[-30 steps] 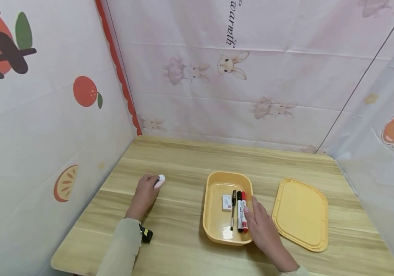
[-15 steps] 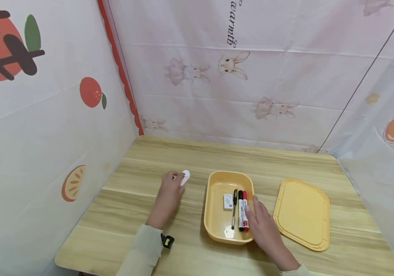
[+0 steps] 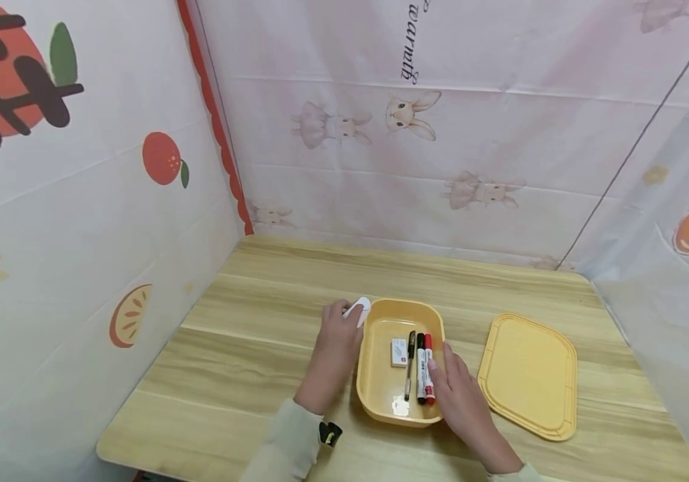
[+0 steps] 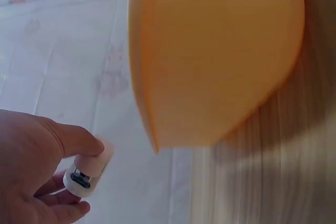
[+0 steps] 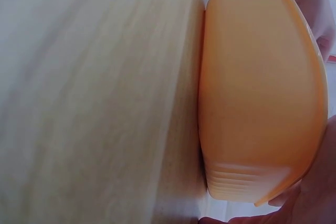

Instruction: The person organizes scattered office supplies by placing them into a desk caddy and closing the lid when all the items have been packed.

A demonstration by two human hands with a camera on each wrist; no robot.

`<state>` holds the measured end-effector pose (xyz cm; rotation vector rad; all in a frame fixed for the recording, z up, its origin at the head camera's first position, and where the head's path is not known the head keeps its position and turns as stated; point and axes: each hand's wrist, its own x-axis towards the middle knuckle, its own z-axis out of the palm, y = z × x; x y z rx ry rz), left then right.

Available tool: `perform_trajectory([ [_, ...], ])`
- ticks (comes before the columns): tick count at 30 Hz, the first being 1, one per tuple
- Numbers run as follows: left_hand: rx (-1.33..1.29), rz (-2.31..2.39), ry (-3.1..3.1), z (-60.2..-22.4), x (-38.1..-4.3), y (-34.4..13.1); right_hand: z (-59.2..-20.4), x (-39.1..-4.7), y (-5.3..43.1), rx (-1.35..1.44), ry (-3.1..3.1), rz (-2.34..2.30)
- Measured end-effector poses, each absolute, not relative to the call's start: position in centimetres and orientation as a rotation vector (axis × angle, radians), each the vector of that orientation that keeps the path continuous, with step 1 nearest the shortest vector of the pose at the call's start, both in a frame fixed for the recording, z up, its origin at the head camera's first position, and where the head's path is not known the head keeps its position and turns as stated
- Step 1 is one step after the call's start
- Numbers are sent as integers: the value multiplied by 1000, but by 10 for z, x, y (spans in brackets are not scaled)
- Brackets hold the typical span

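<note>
My left hand (image 3: 335, 351) pinches a small white and pink stapler (image 3: 361, 308) beside the upper left corner of a yellow plastic box (image 3: 375, 391). In the left wrist view, thumb and fingers hold the stapler (image 4: 92, 166) apart from the box's outer wall (image 4: 215, 56), its dark metal end showing. On the box's right side, my right hand (image 3: 463, 402) grips the rim, thumb over the edge and fingers outside. Inside the box lie a small white carton (image 3: 399, 352), a black pen (image 3: 410, 365), a black-capped marker (image 3: 420, 368) and a red marker (image 3: 429, 369).
A yellow lid (image 3: 527, 375) lies flat on the wooden table (image 3: 242, 375), right of the box. Printed cloth walls (image 3: 344, 150) enclose the table at the back and both sides.
My left hand has carried the stapler rightward across the table, up to the box's left edge. The right hand stays on the box's rim, and the box contents lie as before.
</note>
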<state>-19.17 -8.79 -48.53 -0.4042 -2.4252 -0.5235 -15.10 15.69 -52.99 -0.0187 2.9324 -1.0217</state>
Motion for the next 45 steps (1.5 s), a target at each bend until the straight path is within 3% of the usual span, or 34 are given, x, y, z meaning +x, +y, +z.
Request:
perform_trajectory([
  [17,-161,-442,-2635,-499,-179,-21,-530,-152,159,-27,2938,-1029],
  [45,-215,21,-2813,-526,-185,-4,-530,-150,159,-38,2927,-1040],
])
